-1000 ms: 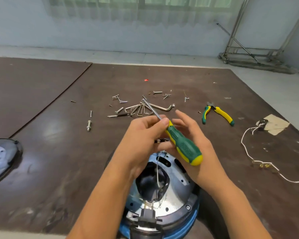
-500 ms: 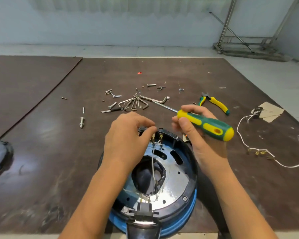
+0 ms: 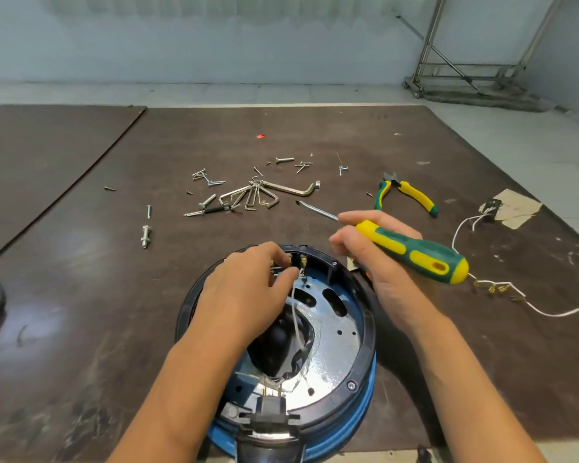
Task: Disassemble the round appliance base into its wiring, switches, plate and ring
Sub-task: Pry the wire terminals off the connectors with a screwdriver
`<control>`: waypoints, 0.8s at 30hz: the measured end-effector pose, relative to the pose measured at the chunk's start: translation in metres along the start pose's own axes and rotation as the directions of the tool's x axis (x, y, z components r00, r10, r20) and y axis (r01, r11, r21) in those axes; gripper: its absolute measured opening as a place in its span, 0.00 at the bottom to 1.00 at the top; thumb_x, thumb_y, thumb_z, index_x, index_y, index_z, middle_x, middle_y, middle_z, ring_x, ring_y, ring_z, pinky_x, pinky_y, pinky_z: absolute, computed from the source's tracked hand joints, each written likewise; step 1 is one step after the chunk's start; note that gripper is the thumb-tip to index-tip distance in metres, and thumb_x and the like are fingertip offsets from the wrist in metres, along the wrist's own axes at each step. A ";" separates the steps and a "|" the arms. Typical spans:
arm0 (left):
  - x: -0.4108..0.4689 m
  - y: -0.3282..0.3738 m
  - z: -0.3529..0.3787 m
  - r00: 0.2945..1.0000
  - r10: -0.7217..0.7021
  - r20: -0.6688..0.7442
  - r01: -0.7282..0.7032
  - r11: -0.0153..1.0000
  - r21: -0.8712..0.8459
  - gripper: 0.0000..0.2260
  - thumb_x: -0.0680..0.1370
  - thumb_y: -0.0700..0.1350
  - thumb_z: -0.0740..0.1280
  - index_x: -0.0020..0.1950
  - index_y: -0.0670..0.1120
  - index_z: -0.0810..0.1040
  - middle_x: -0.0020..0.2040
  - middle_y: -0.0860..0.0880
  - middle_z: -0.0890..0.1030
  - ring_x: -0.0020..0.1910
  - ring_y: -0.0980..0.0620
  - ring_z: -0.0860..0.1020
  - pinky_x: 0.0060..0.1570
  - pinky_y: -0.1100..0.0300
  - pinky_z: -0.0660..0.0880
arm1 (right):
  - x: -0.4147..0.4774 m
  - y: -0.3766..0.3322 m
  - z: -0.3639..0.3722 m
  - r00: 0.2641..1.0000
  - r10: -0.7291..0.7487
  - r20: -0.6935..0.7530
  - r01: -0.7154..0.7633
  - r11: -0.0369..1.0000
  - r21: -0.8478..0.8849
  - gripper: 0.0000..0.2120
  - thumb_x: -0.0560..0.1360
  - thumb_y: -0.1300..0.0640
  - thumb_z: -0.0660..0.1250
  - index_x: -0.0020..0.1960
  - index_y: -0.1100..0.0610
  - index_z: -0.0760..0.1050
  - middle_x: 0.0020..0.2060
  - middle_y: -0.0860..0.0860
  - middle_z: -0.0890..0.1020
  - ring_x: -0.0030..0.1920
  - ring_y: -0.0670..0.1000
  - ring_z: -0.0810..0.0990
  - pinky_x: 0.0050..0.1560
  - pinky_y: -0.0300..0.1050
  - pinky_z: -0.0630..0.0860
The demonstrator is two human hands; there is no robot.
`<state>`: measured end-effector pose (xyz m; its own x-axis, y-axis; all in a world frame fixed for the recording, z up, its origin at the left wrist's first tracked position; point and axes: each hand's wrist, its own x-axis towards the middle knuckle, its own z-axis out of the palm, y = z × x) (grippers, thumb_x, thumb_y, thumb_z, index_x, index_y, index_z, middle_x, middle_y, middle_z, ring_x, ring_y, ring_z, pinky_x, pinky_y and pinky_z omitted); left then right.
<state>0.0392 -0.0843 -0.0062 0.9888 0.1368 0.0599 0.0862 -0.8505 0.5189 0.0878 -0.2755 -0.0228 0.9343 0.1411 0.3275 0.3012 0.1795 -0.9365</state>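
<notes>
Below both wrists, on the dark brown worktop (image 3: pixel 81 295): round black-and-blue appliance base (image 3: pixel 368 332), open side up, black plug socket (image 3: pixel 270 409) at its near edge, brass switch terminals (image 3: pixel 303 262) at its far edge. Over that far edge, left hand (image 3: pixel 244 295), fingertips pinching a thin white wire (image 3: pixel 295 315) trailing back over the shiny metal plate (image 3: pixel 335 359). Apart from it, right hand (image 3: pixel 381 272) wrapped round a green-and-yellow-handled screwdriver (image 3: pixel 415 250), long axis slanting from butt at near right to blade tip at far left. Beyond both hands, silver hex keys and screws (image 3: pixel 254 195); beyond the right hand, green-and-yellow pliers (image 3: pixel 415 195).
</notes>
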 end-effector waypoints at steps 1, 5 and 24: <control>0.000 0.001 -0.001 1.000 0.002 -0.018 -0.002 1.000 0.005 0.08 0.79 0.62 0.64 0.52 0.61 0.77 0.32 0.56 0.80 0.36 0.60 0.79 0.38 0.56 0.78 | 0.000 -0.001 -0.001 1.000 -0.009 0.016 0.010 0.999 -0.040 0.08 0.77 0.56 0.75 0.55 0.55 0.84 0.43 0.55 0.87 0.49 0.54 0.87 0.51 0.41 0.81; -0.004 0.007 -0.008 0.975 0.052 -0.218 -0.045 0.998 0.035 0.12 0.74 0.68 0.67 0.44 0.61 0.80 0.31 0.61 0.78 0.35 0.63 0.76 0.33 0.63 0.68 | 0.001 0.001 -0.002 0.996 0.002 0.089 0.004 0.998 -0.061 0.12 0.75 0.60 0.75 0.58 0.59 0.82 0.47 0.56 0.88 0.52 0.56 0.88 0.55 0.47 0.83; 0.001 0.005 0.006 0.989 0.150 -0.004 -0.149 0.983 0.109 0.08 0.81 0.55 0.66 0.57 0.54 0.78 0.70 0.53 0.69 0.71 0.53 0.67 0.77 0.49 0.51 | 0.000 0.018 0.000 0.999 -0.035 -0.035 0.033 0.998 -0.060 0.11 0.77 0.51 0.74 0.46 0.52 0.72 0.34 0.52 0.82 0.39 0.54 0.84 0.51 0.56 0.82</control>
<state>0.0413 -0.0919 -0.0086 0.9901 0.0094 0.1402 -0.0492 -0.9114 0.4085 0.0932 -0.2728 -0.0397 0.9291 0.1009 0.3557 0.3428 0.1254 -0.9310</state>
